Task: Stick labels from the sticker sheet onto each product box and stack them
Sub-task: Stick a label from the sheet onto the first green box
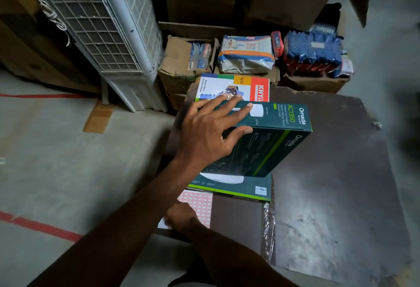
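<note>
L hand [205,132] fingers grip tilted dark-green cardboard router box [270,141]; I'd lower square onto box beneath. R hand [181,217] on pink-grid sticker sheet [201,202], finger state unclear.

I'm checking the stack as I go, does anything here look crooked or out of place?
Yes. The top Omada box is tilted up on edge, gripped by the left hand, not flat on the Omada box beneath. The right hand rests on the sticker sheet. Nothing looks spilled or damaged.
</note>
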A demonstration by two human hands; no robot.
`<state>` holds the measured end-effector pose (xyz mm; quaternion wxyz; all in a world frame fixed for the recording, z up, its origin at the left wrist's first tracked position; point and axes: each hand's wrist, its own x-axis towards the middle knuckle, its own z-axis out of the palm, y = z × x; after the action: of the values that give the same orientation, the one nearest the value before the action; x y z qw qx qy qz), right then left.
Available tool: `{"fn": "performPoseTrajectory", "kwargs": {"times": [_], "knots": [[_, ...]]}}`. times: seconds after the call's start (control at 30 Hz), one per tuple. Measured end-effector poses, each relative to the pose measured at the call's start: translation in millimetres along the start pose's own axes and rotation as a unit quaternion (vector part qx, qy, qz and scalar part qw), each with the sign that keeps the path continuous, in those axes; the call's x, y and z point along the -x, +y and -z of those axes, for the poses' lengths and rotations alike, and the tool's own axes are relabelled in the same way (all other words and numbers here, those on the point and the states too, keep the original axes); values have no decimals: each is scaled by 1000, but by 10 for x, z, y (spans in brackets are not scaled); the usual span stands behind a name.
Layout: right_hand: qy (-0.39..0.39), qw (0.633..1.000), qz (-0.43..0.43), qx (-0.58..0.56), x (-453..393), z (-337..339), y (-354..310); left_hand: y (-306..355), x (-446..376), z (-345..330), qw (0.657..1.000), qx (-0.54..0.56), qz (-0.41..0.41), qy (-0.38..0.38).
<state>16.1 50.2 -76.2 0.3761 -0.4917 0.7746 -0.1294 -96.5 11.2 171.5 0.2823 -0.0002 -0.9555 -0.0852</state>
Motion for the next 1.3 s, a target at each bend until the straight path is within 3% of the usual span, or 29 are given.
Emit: {"fn": "performPoseTrajectory", "kwargs": {"times": [0.53, 0.87, 1.07, 1.13, 1.3], "knots": [[25, 994, 40, 97, -65, -77, -34, 22, 33, 34, 1000, 5, 7, -18], [9, 1000, -27, -8, -63, 37, -57, 11, 5, 18, 1000, 0, 13, -19], [70, 993, -26, -96, 21, 125, -4, -4, -8, 14, 1000, 4, 16, -21], [115, 979, -29, -167, 111, 198, 23, -7, -30, 20, 1000, 3, 16, -21], [248, 903, -74, -343, 462, 467, 141, -16, -56, 31, 1000, 6, 22, -16]]}}
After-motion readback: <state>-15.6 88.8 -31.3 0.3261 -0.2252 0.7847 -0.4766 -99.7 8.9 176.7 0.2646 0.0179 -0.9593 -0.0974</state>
